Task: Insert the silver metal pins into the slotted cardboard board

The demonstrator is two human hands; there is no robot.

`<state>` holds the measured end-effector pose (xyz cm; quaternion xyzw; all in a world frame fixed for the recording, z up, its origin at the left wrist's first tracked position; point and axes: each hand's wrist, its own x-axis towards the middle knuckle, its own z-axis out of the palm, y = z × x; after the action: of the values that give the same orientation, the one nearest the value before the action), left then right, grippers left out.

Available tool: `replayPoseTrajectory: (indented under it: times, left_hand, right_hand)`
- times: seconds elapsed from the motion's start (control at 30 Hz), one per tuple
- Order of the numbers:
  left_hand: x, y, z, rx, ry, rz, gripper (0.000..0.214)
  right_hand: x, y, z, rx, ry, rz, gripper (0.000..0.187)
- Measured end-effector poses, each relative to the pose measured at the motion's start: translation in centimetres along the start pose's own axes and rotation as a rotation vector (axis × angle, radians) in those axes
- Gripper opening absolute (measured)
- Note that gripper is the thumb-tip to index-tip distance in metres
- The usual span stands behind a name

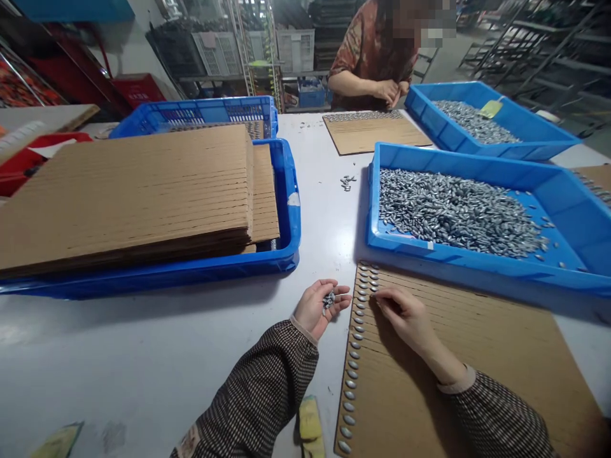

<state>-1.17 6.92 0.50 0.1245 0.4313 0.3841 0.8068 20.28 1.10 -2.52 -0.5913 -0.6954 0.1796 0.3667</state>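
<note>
My left hand [319, 306] lies palm up on the white table, fingers cupped round a few small silver metal pieces [328, 299]. My right hand [403, 315] rests on a slotted brown cardboard sheet [477, 375], its fingertips pinched at the sheet's left edge near the top. A column of silver pieces [356, 356] sits tucked along that left edge, from top to bottom. What the right fingertips pinch is too small to make out.
A blue tray [580, 219] heaped with silver pieces stands just beyond the sheet. At left a blue crate [286, 210] holds stacked cardboard sheets. Across the table a person [377, 57] works at another sheet [377, 130] beside a second blue tray [539, 137]. Loose pieces [347, 182] lie mid-table.
</note>
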Motion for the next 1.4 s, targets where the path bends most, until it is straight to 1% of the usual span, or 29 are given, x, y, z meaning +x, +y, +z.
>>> replayPoseTrajectory:
  times: [0.13,0.3,0.4,0.5,0.57,0.63,0.7,0.77,0.83,0.9,1.0,1.07,1.13,1.2,1.27,1.33,1.4]
  left_hand:
    - [-0.1,-0.1,0.1,0.019,-0.006,-0.005,0.008]
    - [-0.3,-0.2,0.3,0.009,-0.013,-0.033,0.021]
    - [-0.4,-0.1,0.4,0.035,-0.016,-0.048,0.027]
    - [-0.6,-0.2,0.3,0.059,-0.016,-0.053,0.027]
    - [-0.6,-0.3,0.3,0.055,-0.026,-0.063,0.027]
    - [-0.7,-0.5,0.3,0.052,-0.053,-0.071,0.028]
    - [-0.8,-0.6,0.4,0.060,-0.082,-0.058,0.030]
    - [-0.9,-0.6,0.6,0.074,-0.106,-0.031,0.034]
    - [-1.1,-0.7,0.8,0.087,-0.126,-0.013,0.037]
    - [-1.3,-0.7,0.9,0.094,-0.168,-0.015,0.038]
    - [-1.6,-0.9,1.0,0.104,-0.226,-0.017,0.035]
    - [-1.7,-1.0,1.0,0.112,-0.206,0.002,0.030]
    - [-1.8,-1.0,1.1,0.109,-0.147,0.018,0.027]
    - [-1.8,-0.8,1.1,0.098,-0.078,0.031,0.027]
    - [-1.6,-0.7,1.0,0.148,-0.025,0.071,0.029]
    - [-1.4,-0.9,0.8,0.315,-0.023,0.136,0.028]
    - [-1.1,-1.4,0.5,0.497,-0.060,0.173,0.027]
  right_hand:
    - [0.1,0.0,0.3,-0.069,-0.003,-0.048,0.016]
    - [0.1,0.1,0.5,-0.168,-0.008,-0.074,0.018]
    - [0.2,0.1,0.4,-0.191,-0.022,-0.091,0.018]
    - [0.2,-0.3,0.0,-0.190,-0.034,-0.103,0.017]
    - [0.4,-1.0,0.0,-0.190,-0.021,-0.106,0.018]
    - [1.0,-2.2,0.2,-0.189,-0.014,-0.125,0.024]
    - [1.8,-3.6,0.7,-0.194,-0.039,-0.162,0.030]
    - [2.6,-4.7,1.2,-0.188,-0.085,-0.192,0.029]
    - [3.2,-5.5,1.6,-0.129,-0.111,-0.194,0.025]
    - [3.5,-6.0,1.6,0.007,-0.111,-0.152,0.021]
    - [3.1,-6.3,1.0,0.233,-0.062,-0.004,0.014]
    - [2.6,-6.3,0.5,0.352,-0.046,0.098,0.015]
    - [1.9,-5.9,0.0,0.429,-0.048,0.164,0.019]
    - [1.0,-5.2,-0.7,0.437,-0.039,0.207,0.020]
    - [0.0,-4.0,-1.5,0.376,-0.018,0.243,0.021]
    - [-1.0,-2.8,-2.4,0.279,-0.005,0.264,0.021]
    - [-1.8,-1.6,-3.3,0.137,0.002,0.242,0.021]
